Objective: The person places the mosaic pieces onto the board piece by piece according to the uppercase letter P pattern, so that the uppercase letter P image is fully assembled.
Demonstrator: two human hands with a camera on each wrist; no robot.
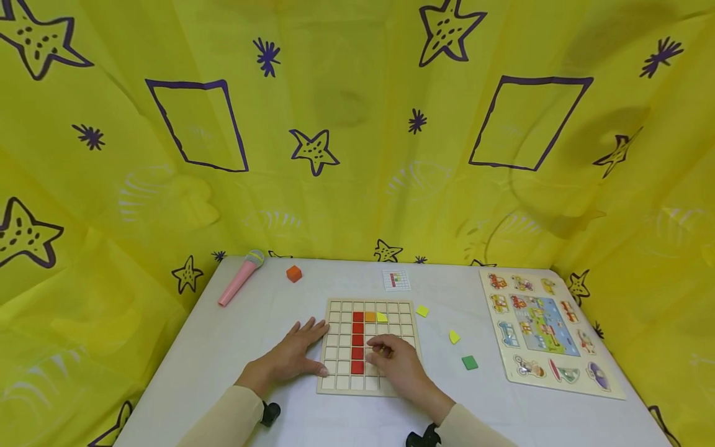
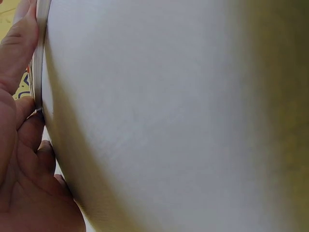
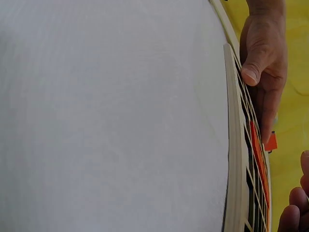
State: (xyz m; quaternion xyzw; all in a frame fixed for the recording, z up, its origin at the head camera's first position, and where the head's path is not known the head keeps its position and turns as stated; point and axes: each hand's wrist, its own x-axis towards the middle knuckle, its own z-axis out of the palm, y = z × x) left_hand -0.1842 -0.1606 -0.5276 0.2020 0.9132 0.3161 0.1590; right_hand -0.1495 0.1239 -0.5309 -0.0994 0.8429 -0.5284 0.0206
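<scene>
A wooden grid board (image 1: 342, 379) lies on the white table (image 1: 223, 347). It holds a column of red tiles (image 1: 358, 341), with an orange tile (image 1: 370, 316) and a yellow tile (image 1: 382, 317) beside the top one. My left hand (image 1: 301, 351) lies flat on the table, its thumb against the board's left edge (image 2: 39, 58). My right hand (image 1: 381, 351) rests on the board just right of the red column, fingers bent with their tips down. Whatever is under those tips is hidden. In the right wrist view the board's edge (image 3: 234, 145) runs past the left thumb (image 3: 253, 67).
Two loose yellow pieces (image 1: 422, 311) (image 1: 454, 337) and a green piece (image 1: 470, 362) lie right of the board. A pattern card (image 1: 396, 280), an orange cube (image 1: 293, 274) and a pink toy microphone (image 1: 239, 278) sit farther back. A vehicle puzzle board (image 1: 550, 329) fills the right side.
</scene>
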